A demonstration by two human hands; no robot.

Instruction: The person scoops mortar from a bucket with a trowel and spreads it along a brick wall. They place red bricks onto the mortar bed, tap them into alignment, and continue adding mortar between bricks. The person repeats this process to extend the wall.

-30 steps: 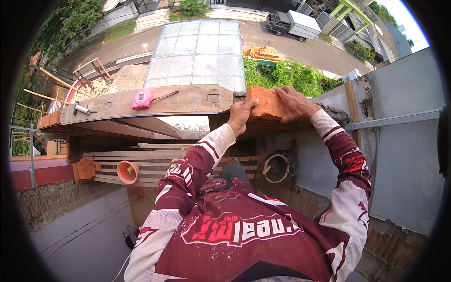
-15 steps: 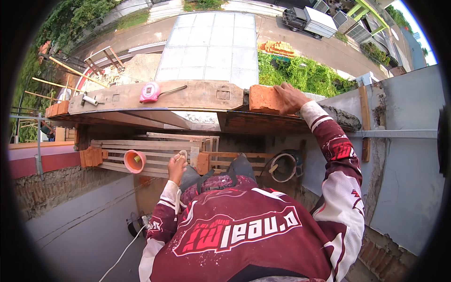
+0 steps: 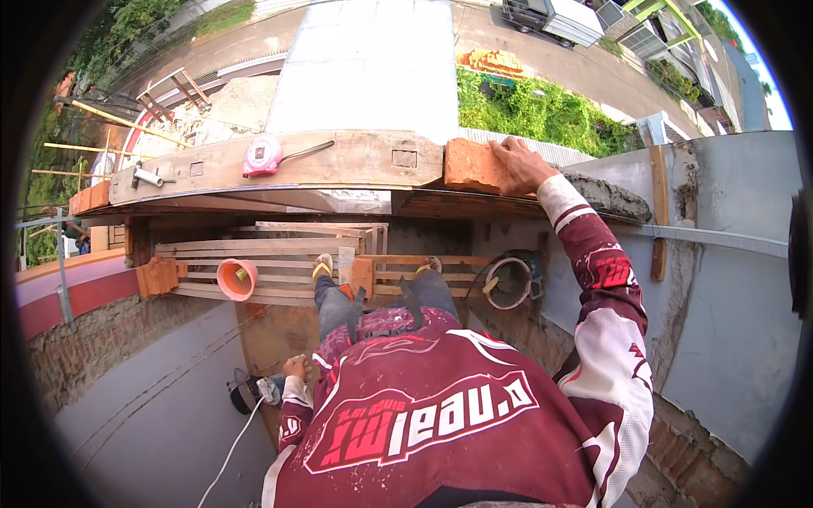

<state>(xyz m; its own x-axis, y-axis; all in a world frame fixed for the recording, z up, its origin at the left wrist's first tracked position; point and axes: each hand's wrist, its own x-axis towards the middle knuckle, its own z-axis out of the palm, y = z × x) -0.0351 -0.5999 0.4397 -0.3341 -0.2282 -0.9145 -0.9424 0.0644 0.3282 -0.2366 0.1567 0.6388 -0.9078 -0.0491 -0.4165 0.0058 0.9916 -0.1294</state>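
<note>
At the right end of a wooden beam (image 3: 356, 157), my right hand (image 3: 521, 165) rests on an orange brick (image 3: 471, 163), its fingers over the top and far side. The brick butts against the beam's end, beside a strip of rough mortar (image 3: 608, 196). My left hand (image 3: 296, 367) is low by my left hip, its fingers curled; whatever may be in them is hidden. Beside it are a dark object with a grey part (image 3: 269, 389) and a white cord (image 3: 230, 455). A pink tape measure (image 3: 262, 157) with a strap lies on the beam.
Below the beam, my feet stand on wooden slats (image 3: 254, 247). An orange bucket (image 3: 237, 279) stands left and a dark round bucket (image 3: 508, 283) right. A white-handled tool (image 3: 148, 176) lies at the beam's left end. Grey walls (image 3: 737, 195) flank the right; a street lies beyond.
My left hand has dropped from near my knees back to my left hip, uncovering my left foot. The right hand stays on the brick. The view has shifted slightly.
</note>
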